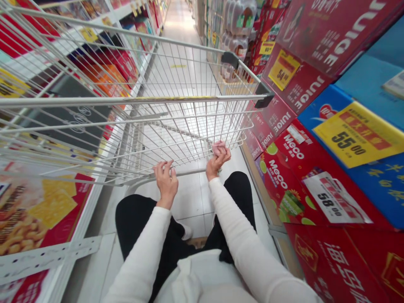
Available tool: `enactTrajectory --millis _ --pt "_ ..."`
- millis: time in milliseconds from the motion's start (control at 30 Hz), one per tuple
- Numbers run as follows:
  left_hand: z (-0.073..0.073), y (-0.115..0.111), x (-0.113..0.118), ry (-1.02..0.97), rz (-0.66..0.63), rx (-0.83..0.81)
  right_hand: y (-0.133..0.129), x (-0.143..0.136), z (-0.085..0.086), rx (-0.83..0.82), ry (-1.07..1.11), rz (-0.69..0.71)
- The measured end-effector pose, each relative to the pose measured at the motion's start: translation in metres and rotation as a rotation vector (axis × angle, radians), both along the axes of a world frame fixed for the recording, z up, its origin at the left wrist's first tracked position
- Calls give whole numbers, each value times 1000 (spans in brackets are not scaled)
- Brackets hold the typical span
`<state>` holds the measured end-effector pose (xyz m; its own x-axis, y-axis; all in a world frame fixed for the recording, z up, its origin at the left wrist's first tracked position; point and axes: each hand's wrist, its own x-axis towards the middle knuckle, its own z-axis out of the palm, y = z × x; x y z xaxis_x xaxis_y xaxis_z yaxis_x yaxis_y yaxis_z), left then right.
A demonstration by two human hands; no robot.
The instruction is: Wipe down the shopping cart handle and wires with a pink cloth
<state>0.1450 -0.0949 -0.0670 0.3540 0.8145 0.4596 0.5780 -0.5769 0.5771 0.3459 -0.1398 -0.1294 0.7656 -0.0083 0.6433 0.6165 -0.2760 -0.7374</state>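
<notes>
A wire shopping cart point(176, 99) stands before me, its basket side facing me. My right hand point(217, 163) is closed on a small crumpled pink cloth point(218, 146) at the basket's lower right wires. Part of the cloth is hidden by the fingers. My left hand point(166, 183) is open beside the basket's lower edge, palm down, with its fingers apart and slightly bent. Whether its fingertips touch the wires I cannot tell. Below both hands, the cart's pale lower frame tube point(192, 171) runs across.
Red juice cartons point(280, 113) and red Meco boxes point(292, 168) with price cards are stacked close on my right. On the left, a shelf point(78, 235) holds boxed snacks. Shrink-wrapped bottles point(238, 19) stand farther along the tiled aisle point(179, 21). My bent knees flank the hands.
</notes>
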Motion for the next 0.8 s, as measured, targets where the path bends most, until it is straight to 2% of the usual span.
enactTrajectory --millis 100,167,233,300,367,400,500,600,700,800 --pt "0 4 3 30 -8 2 22 -49 -6 -30 16 26" --pt "2 7 0 40 -27 14 34 -83 -9 -66 -6 106" --pt "4 9 -4 42 -47 15 39 -106 -12 -229 -87 337" --pt "6 11 -9 43 -69 2 35 -107 -14 -376 -189 548" --pt "8 11 -12 44 -96 -14 22 -84 -14 -392 -240 617" --pt "9 11 -13 44 -108 -21 14 -67 -15 -338 -214 596" --pt "11 10 -10 37 -108 -41 -9 -12 -13 -258 -87 401" --pt "11 9 -5 21 -84 -46 -14 15 -11 -193 56 186" --pt "10 8 0 5 -71 -53 1 -2 -13 -163 164 76" --pt "10 6 4 7 -79 -63 21 -49 -14 -170 219 81"
